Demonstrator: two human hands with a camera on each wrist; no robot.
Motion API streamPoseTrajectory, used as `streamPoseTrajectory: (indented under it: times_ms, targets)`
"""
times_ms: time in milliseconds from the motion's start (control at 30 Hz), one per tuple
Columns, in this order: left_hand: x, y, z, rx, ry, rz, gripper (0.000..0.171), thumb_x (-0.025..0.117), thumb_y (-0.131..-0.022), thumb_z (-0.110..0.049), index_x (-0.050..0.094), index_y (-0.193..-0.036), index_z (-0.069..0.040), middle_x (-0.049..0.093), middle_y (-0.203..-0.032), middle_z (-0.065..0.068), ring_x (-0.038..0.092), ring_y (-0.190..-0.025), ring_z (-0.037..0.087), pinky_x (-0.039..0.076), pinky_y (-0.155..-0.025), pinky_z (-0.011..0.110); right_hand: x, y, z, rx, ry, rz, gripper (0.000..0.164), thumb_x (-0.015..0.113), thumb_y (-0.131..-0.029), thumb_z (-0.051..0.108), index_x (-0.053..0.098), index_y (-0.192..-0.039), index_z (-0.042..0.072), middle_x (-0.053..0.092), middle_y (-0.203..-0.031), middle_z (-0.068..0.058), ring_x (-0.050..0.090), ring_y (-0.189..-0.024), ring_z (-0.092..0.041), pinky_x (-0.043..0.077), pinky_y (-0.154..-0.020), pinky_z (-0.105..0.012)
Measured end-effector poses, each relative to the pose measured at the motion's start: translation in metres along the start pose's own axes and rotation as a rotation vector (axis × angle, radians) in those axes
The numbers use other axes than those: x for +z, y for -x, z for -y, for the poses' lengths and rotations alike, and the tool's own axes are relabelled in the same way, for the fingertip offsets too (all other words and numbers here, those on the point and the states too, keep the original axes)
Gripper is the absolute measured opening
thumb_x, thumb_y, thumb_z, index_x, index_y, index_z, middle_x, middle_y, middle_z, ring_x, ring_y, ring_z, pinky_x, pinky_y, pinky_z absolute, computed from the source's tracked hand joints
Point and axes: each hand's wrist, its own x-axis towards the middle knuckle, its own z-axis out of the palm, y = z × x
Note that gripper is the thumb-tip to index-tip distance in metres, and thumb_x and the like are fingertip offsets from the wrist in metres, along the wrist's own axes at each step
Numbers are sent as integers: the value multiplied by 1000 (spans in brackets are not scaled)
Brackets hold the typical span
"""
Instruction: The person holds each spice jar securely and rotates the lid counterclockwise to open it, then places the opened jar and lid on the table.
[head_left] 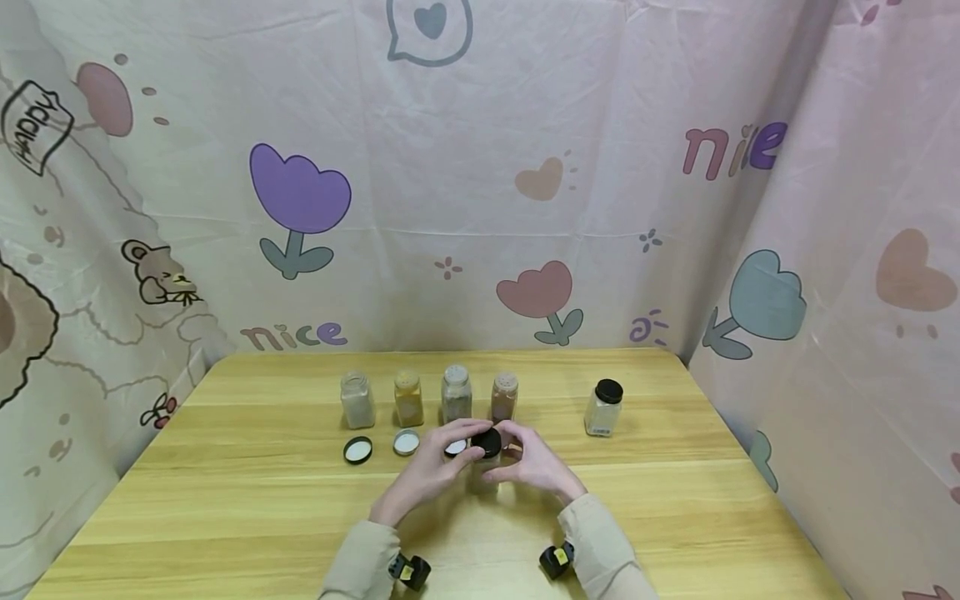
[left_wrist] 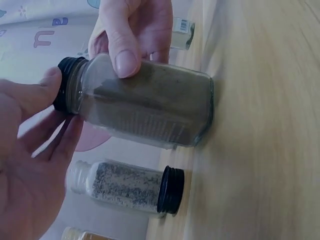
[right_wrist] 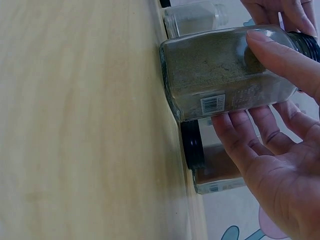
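Note:
A glass spice jar [left_wrist: 150, 102] of grey-brown powder stands upright at the table's middle, its base at or very near the wood. Thumb and fingers of my left hand [head_left: 435, 462] pinch its black screw lid [head_left: 487, 442], which sits on the neck. My right hand [head_left: 532, 460] grips the glass body, thumb on one side and fingers on the other. A barcode label [right_wrist: 213, 104] shows low on the jar in the right wrist view. Just behind are a jar of dark-specked grains [left_wrist: 125, 185] and a reddish-brown jar [head_left: 505, 394], each with a loose lid before it.
Further left stand a jar of white contents [head_left: 357, 404] and a yellow-orange jar [head_left: 408, 402], both uncapped. Their lids, one black-rimmed [head_left: 357, 450] and one pale [head_left: 407, 442], lie in front. A black-capped jar [head_left: 603, 408] stands to the right on the wooden table [head_left: 225, 500].

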Motion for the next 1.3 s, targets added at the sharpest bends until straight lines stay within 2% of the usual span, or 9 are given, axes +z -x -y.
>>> streamPoseTrajectory:
  times_ms: [133,300,433,567,667,767,867,1100,1300]
  targets:
    - [2,-1,-1,-6,-24,-110,37,82,-82,-16,73,-116,-4,74,-116,9,71,-107,28,62,-94,35,0,0,2,-6,1,3,46,84,-78,3,60,-117,1,63,-112,-11,61,-105,-16,53,-100,-20]
    - [4,-2,-2,2,-42,-139,39,85,-80,-20,74,-114,-7,74,-114,5,71,-105,24,61,-93,34,0,0,2,-2,13,0,47,84,-77,3,60,-118,2,63,-112,-12,60,-105,-15,53,-101,-19]
    - [2,-1,-1,5,-44,-80,41,79,-87,-21,70,-123,-4,71,-126,9,68,-116,27,58,-101,41,0,0,2,10,13,3,48,84,-78,4,60,-119,1,64,-115,-13,61,-108,-16,53,-101,-18]
    - [-2,1,-1,-5,27,45,38,65,-98,-15,62,-133,0,60,-143,16,57,-132,36,52,-110,49,0,1,2,11,-4,6,49,83,-78,3,59,-121,1,63,-117,-14,61,-111,-17,54,-104,-23]
    - [-5,1,-1,-4,61,119,36,57,-102,-10,59,-137,0,53,-150,18,51,-137,39,48,-114,48,0,1,2,4,-9,3,51,83,-78,2,58,-123,1,62,-116,-13,62,-111,-17,55,-107,-29]
    - [-6,1,-1,7,58,140,36,56,-102,-8,60,-137,-1,54,-149,18,52,-137,39,49,-114,44,-1,0,2,-1,0,2,51,83,-78,3,59,-123,1,62,-114,-11,62,-109,-16,54,-107,-33]
    - [-5,0,-1,16,42,112,36,59,-99,-9,62,-134,-1,60,-142,17,59,-129,38,54,-109,43,-1,0,2,-5,6,4,51,84,-78,4,59,-122,1,62,-113,-11,61,-108,-16,54,-107,-34]
    - [0,-1,0,-24,-13,-35,34,77,-88,-17,71,-121,-8,69,-123,9,68,-112,28,61,-95,40,-1,-1,2,-8,13,7,47,83,-78,4,60,-119,2,63,-114,-14,61,-107,-18,54,-106,-36]
    - [0,0,-1,-20,-17,-25,37,75,-91,-21,68,-125,-9,67,-130,10,66,-118,28,59,-100,45,-1,0,1,1,24,3,49,84,-78,4,60,-121,1,64,-116,-15,61,-108,-17,54,-103,-24]
